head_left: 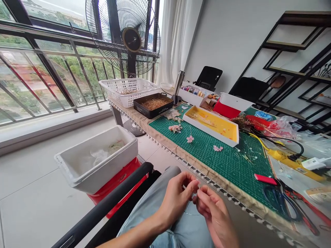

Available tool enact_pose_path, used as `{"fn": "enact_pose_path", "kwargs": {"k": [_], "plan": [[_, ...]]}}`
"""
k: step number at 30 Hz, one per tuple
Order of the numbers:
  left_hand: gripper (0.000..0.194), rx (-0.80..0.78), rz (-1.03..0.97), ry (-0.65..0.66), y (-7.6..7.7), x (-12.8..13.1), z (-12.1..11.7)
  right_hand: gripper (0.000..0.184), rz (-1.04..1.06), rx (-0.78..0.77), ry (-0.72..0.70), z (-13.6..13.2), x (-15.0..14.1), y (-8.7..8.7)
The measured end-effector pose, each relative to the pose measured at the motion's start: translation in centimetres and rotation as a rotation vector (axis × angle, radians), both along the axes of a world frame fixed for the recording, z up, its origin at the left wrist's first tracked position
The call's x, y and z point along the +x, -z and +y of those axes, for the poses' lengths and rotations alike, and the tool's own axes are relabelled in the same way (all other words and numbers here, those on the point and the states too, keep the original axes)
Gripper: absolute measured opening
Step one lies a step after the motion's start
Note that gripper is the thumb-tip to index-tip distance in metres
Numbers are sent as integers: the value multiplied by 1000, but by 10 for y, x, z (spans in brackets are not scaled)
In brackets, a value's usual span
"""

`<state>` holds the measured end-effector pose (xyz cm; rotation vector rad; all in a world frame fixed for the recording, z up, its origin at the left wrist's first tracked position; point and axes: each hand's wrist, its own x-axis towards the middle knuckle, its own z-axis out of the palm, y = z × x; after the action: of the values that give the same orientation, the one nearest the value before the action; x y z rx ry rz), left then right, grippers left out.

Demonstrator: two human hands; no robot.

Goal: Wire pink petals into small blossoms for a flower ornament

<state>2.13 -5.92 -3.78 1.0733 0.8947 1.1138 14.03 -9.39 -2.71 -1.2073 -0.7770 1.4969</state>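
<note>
Above my lap, my left hand (178, 193) and my right hand (213, 206) meet fingertip to fingertip, both pinched. Between them is a thin pale wire (191, 213), whose loose length trails down over my jeans; its end and anything tiny at the fingertips are hard to make out. On the green cutting mat (227, 168) beyond lie a pink flower (190, 138) on a thin stem, a few loose pink petals (218, 148) and a cluster of pale pink flowers (175, 128).
A white box with a yellow inside (212, 125) and a black tray of thin brown stems (153, 105) stand on the table. Scissors (281, 203), pliers (312, 206) and a yellow power strip (294, 163) lie right. A white foam bin (97, 160) stands left, near the chair armrest (111, 203).
</note>
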Motion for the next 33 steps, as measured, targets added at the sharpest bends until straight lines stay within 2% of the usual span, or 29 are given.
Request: {"fn": "enact_pose_path", "kwargs": {"k": [6, 11, 14, 16, 21, 24, 29, 31, 33], "plan": [[28, -24, -34, 14, -1, 0, -1, 37, -20, 22, -68, -1, 2, -2], [28, -30, -48, 12, -1, 0, 0, 35, 17, -2, -21, 1, 0, -3], [26, -5, 10, 11, -2, -1, 0, 33, 22, -13, 21, 3, 0, -2], [23, 82, 118, 0, -2, -2, 0, 31, 38, -23, 64, 3, 1, -1], [19, 465, 470, 16, 3, -9, 0, 31, 94, -26, 179, 5, 4, 4], [23, 543, 584, 78, 4, -12, 2, 22, 30, 6, 158, 7, 6, 6], [18, 478, 516, 209, 1, -13, 5, 28, -87, 14, 93, 12, 11, 9], [16, 399, 432, 212, 1, -13, 6, 29, -124, 31, 134, 17, 17, 11], [16, 273, 302, 241, -1, -12, 6, 32, -161, 62, 236, 23, 27, 15]]}}
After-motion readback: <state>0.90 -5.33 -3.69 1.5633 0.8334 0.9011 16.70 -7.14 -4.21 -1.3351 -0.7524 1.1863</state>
